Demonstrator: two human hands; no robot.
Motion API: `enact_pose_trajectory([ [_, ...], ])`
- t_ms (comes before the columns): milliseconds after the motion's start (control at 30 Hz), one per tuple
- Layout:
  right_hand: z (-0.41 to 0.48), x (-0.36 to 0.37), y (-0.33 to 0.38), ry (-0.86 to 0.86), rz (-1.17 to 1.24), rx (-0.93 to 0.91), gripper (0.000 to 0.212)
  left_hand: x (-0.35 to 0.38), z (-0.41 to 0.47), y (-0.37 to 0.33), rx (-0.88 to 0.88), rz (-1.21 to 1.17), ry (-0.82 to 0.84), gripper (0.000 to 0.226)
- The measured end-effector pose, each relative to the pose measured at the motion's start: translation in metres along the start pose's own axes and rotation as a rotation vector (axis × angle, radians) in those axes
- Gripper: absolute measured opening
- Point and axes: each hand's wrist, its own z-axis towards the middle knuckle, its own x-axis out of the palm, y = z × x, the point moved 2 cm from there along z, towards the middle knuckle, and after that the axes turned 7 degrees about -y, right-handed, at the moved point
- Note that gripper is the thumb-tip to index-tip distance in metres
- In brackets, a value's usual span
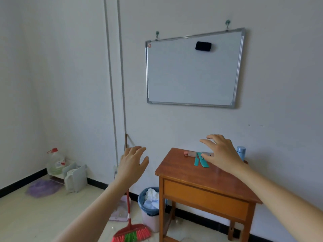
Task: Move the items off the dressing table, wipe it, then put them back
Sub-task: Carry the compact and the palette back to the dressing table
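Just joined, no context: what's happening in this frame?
A person faces a small wooden dressing table, both arms out. The right hand, fingers spread and holding nothing, reaches toward the things at the table's back: two teal flat pieces, a small pink round item, a grey flat item and a blue bottle. The left hand hangs open in the air left of the table. Everything sits on the table; nothing moved off yet, no cloth in view.

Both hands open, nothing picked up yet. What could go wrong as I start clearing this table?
The blue bottle stands upright near the far right edge of the table, partly behind the right hand; a careless reach could tip it off. The small pink round item may roll if nudged, and the open bin sits on the floor just left of the table.
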Motion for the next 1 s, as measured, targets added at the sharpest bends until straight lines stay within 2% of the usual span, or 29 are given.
enact_pose_trajectory([
  [133,0.048,0.038,-0.039,0.089,0.021,0.068,0.058,0.050,0.059,0.003,0.025,0.017,0.015,0.044],
  [267,0.079,0.098,-0.065,0.150,0.089,0.133,0.059,0.106,0.093,0.026,-0.022,0.007,0.048,0.044],
  [500,0.110,0.224,-0.082,0.343,0.049,0.105,0.062,0.208,0.136,0.088,-0.103,-0.044,0.167,0.044],
  [667,0.159,0.289,-0.102,0.394,0.012,0.202,0.060,0.280,0.194,0.125,-0.059,-0.095,0.270,0.044],
  [833,0.206,0.330,-0.125,0.437,-0.027,0.354,0.057,0.345,0.260,0.144,0.078,-0.067,0.391,0.046],
  [900,0.211,0.344,-0.135,0.442,-0.032,0.404,0.057,0.373,0.277,0.145,0.115,-0.080,0.431,0.046],
  [1000,0.191,0.365,-0.147,0.539,-0.035,0.475,0.060,0.416,0.275,0.141,0.105,-0.135,0.532,0.045],
])
